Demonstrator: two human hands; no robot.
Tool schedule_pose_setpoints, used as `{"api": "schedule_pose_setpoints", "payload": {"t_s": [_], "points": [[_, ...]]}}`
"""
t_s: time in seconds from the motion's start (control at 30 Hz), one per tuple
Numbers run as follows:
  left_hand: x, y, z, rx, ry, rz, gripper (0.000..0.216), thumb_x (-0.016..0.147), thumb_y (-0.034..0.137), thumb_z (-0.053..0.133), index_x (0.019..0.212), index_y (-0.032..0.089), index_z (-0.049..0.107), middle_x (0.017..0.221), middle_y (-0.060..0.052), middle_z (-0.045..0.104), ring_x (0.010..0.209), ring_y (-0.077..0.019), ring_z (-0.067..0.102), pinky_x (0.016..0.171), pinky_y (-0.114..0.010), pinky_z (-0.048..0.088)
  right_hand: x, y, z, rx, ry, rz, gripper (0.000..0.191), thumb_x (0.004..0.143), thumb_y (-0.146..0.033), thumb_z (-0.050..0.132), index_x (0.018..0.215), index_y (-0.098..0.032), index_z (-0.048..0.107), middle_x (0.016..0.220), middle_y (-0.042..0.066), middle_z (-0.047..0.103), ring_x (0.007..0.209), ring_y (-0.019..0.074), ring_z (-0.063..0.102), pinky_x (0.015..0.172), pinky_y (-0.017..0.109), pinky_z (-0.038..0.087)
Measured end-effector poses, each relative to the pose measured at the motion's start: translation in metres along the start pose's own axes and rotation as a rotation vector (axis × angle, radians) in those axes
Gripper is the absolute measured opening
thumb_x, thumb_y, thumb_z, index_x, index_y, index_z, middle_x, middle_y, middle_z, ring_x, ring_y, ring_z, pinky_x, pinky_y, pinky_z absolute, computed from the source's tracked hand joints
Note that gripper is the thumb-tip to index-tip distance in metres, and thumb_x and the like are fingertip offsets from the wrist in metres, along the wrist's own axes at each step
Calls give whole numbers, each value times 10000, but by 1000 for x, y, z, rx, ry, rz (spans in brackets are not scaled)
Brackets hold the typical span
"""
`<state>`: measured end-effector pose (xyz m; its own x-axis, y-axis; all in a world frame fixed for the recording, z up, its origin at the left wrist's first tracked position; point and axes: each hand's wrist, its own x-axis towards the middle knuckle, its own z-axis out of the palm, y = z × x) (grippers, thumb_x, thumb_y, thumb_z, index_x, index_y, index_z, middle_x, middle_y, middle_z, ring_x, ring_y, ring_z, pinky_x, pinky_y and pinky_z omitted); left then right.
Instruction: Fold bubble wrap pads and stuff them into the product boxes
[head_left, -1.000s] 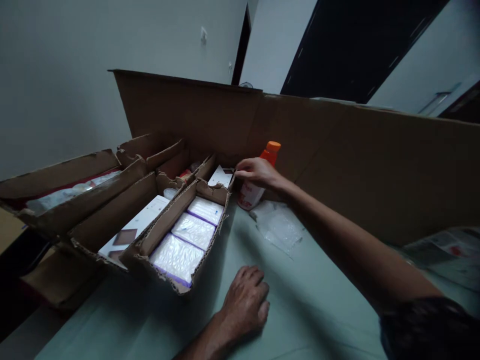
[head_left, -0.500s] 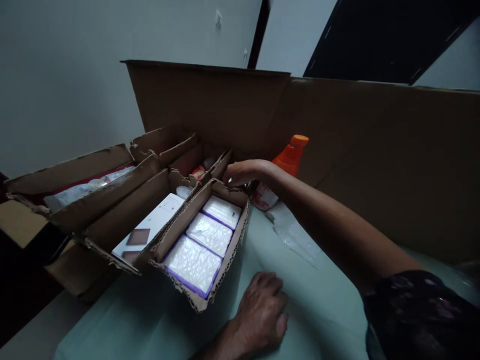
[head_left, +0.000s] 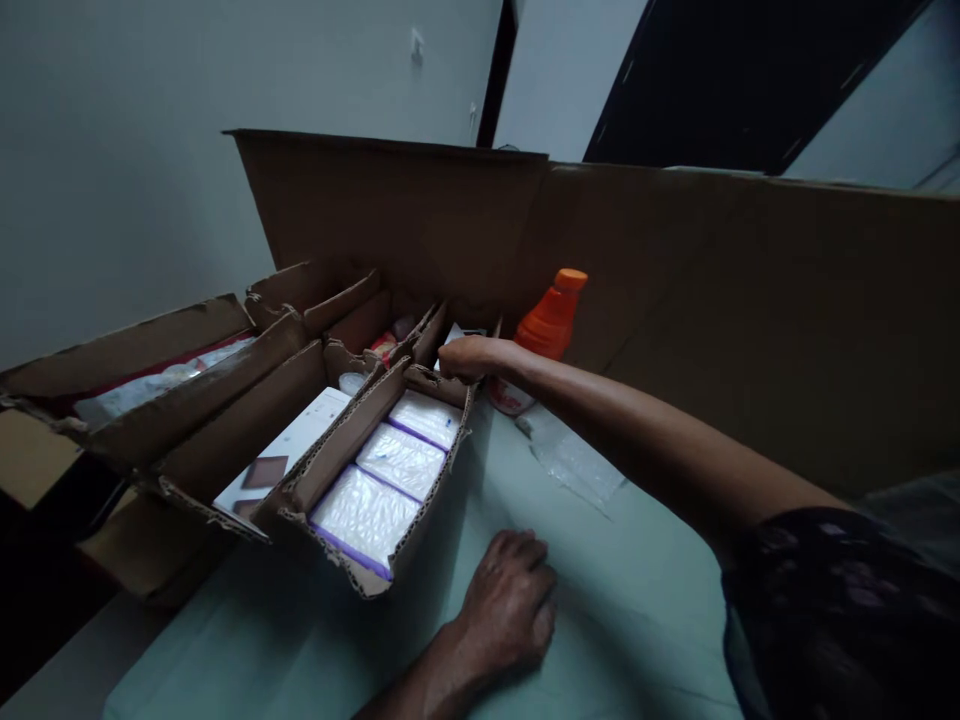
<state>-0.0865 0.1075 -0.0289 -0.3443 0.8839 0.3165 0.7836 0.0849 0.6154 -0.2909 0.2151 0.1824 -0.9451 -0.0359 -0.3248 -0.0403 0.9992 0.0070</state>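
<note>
My right hand (head_left: 466, 358) reaches into the rear right compartment of a cardboard organizer (head_left: 315, 345), its fingers closed and partly hidden. A flat white thing (head_left: 452, 335) shows at the fingers and seems gripped by them; its kind is unclear. In front of that hand, a compartment holds several white-and-purple wrapped packs (head_left: 400, 458). Just right of the wrist leans an orange-capped bottle (head_left: 550, 318) with orange contents. My left hand (head_left: 508, 600) rests palm down on the pale green cloth (head_left: 615, 600), fingers curled in, with nothing visible in it.
A white printed box (head_left: 289, 450) lies in the middle compartment, and a plastic-wrapped packet (head_left: 165, 382) in the left one. A clear plastic bag (head_left: 577, 460) is on the cloth by the bottle. A tall cardboard panel (head_left: 712, 300) stands behind everything.
The white thing by my right hand now shows more above the compartment. The view has shifted slightly, while my left hand stays resting on the cloth.
</note>
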Motion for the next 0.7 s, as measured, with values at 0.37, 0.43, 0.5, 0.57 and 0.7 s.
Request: {"api": "schedule_pose_setpoints", "payload": {"t_s": [0.37,0.43,0.5,0.57,0.7], "points": [[0,3,-3,21,20,-1,153,861,260,612,992,194,654,1291,-79,637,1288,-233,511,1177,-395,333,-117,120,-79,169,307,273,145,840,-112,624,797,-54,749,693,75,684,601,113,560,644,277,433],[-1,2,-3,25,23,7,145,861,263,610,980,189,648,1278,-82,637,1279,-235,514,1173,-398,336,-124,119,-82,139,373,316,126,823,-117,631,805,-76,749,735,95,697,604,136,566,638,301,442],[-1,2,-2,34,29,14,132,861,258,605,965,187,643,1261,-82,637,1275,-235,511,1171,-394,335,-118,89,-78,134,445,233,152,841,-180,637,915,-117,754,832,82,715,671,155,602,645,284,446],[-1,2,0,45,35,15,124,865,238,586,967,186,636,1258,-83,629,1284,-231,497,1171,-388,329,-100,38,-72,122,465,23,188,860,-231,641,987,-144,749,872,49,720,747,162,629,646,248,436],[0,1,6,70,39,11,110,844,217,582,945,192,618,1255,-77,609,1255,-235,496,1155,-402,341,-46,-73,-56,-111,345,-337,225,873,-152,558,1004,-193,735,997,10,751,858,147,663,708,215,443]]}}
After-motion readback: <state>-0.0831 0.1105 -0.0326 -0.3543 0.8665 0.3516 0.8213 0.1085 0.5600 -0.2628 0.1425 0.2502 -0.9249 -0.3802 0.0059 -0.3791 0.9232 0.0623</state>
